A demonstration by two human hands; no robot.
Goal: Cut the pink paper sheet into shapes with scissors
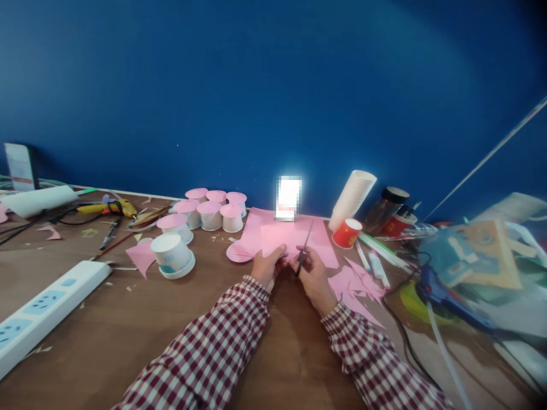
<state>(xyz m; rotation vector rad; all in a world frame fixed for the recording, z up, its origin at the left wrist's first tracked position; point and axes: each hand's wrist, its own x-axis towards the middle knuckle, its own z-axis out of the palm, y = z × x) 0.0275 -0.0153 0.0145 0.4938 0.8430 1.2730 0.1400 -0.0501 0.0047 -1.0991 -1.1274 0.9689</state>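
Note:
In the middle of the table, my left hand (pixel 268 266) is closed on the lower edge of a piece of pink paper (pixel 276 239). My right hand (pixel 314 273) grips a pair of scissors (pixel 304 247), blades pointing up and away, close beside that piece. Behind both hands lies a larger pink sheet (pixel 322 236). Pink paper discs (pixel 238 254) lie at its left edge. Pink offcuts (pixel 354 285) are heaped to the right of my right hand. Where the blades meet the paper, I cannot tell whether they are cutting.
Several paper cups topped with pink discs (pixel 210 209) stand left, with stacked white cups (pixel 173 255) before them. A power strip (pixel 47 310) lies front left. A tilted cup stack (pixel 352 199), a red cup (pixel 347 233) and a blue glue gun (pixel 448 299) with cables are right. A lit screen (pixel 288 198) leans on the wall.

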